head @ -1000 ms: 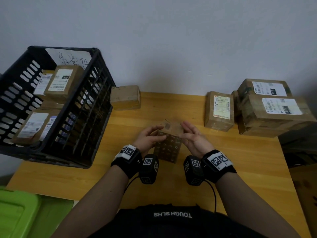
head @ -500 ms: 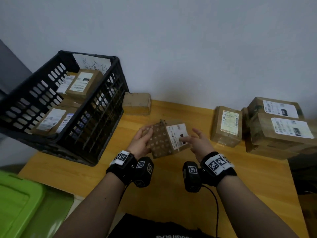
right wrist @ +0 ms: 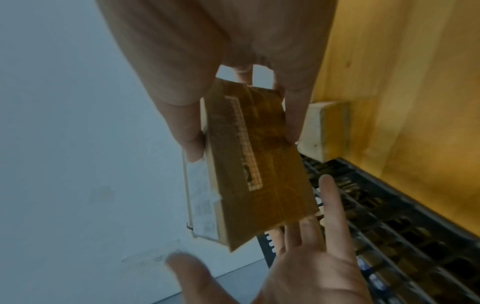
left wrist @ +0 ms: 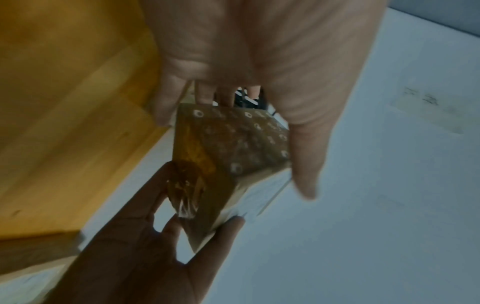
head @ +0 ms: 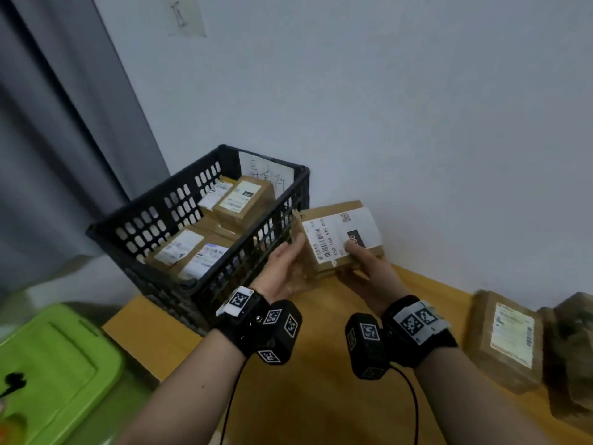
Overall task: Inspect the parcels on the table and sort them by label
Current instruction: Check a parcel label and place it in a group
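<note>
Wooden table (head: 321, 396) against a pale wall, lower half of the head view; dark curtain at upper left.

Hands: right hand (head: 369, 271) grasps the held parcel (head: 340, 239) at its lower right corner, thumb on the white label (head: 333, 236), fingers beneath. Left hand (head: 285, 268) cups the parcel's left side, fingers extended along it; the right wrist view shows them relaxed rather than clamped.

Held parcel: small brown carton, raised above the table at frame centre, label face turned up toward the camera, just beside the crate's right wall.

Step in hand: label reading, apparently finished or nearly so. The next move likely calls for lifting the carton over the crate's rim and setting it down among those inside.

Surroundings: black crate (head: 154, 220), centre left, on the table's left end, holding several labelled cartons (head: 240, 200) and a handwritten paper sign at its back wall. Unsorted parcels (head: 507, 338), lower right edge, blurred. Green bin lid (head: 54, 367), lower left corner, below table level.

Obstructions: the crate's tall right wall stands between parcel and interior; cartons already inside leave limited flat room.
</note>
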